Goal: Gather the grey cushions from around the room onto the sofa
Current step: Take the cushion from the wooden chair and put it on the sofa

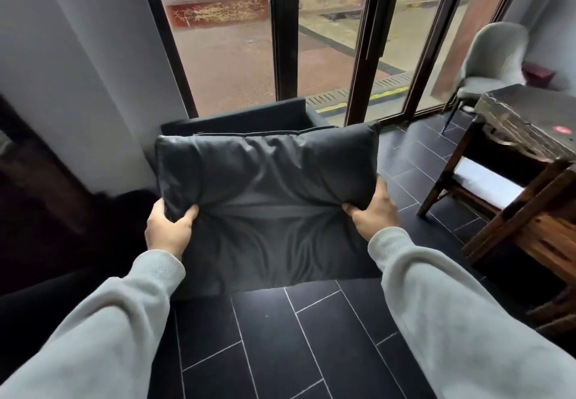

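Note:
A large dark grey cushion [265, 199] hangs in front of me at chest height, above the dark tiled floor. My left hand [170, 227] grips its left edge, thumb dug into the fabric. My right hand [372, 208] grips its right edge the same way. Behind the cushion stands the dark sofa [249, 116] against the window, with only its back and right arm showing. The seat is hidden by the cushion.
Tall glass doors with black frames [283, 40] run behind the sofa. A dark wooden table [530, 127] with a wooden chair [486, 180] stands to the right. A pale grey armchair [492, 59] sits in the far right corner. Dark furniture [46, 196] fills the left.

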